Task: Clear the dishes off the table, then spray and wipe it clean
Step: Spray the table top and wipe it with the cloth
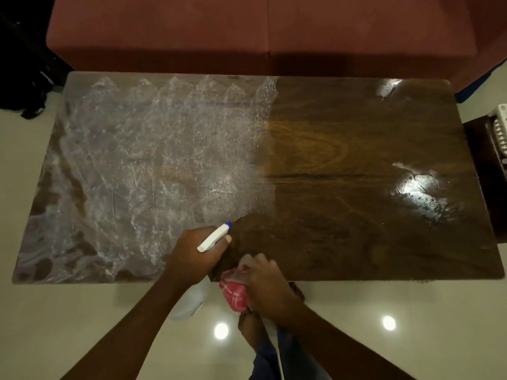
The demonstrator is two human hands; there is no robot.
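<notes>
A dark wooden table (343, 160) fills the view, with no dishes on it. Its left half is covered with a whitish film of spray (142, 160); the right half shows bare wood with wet glare patches. My left hand (192, 253) grips a white spray bottle (214, 237) at the table's near edge, its blue-tipped nozzle pointing away over the table. The bottle's body (189, 300) hangs below the hand. My right hand (263, 283) is closed on a bunched red checked cloth (233, 294) at the near edge, just right of the bottle.
A reddish sofa (247, 37) runs along the table's far side. A dark bag (24, 72) lies on the floor at far left. At the right edge a dark side stand (482, 165) carries a white object (500, 127). The glossy cream floor (82, 325) surrounds the table.
</notes>
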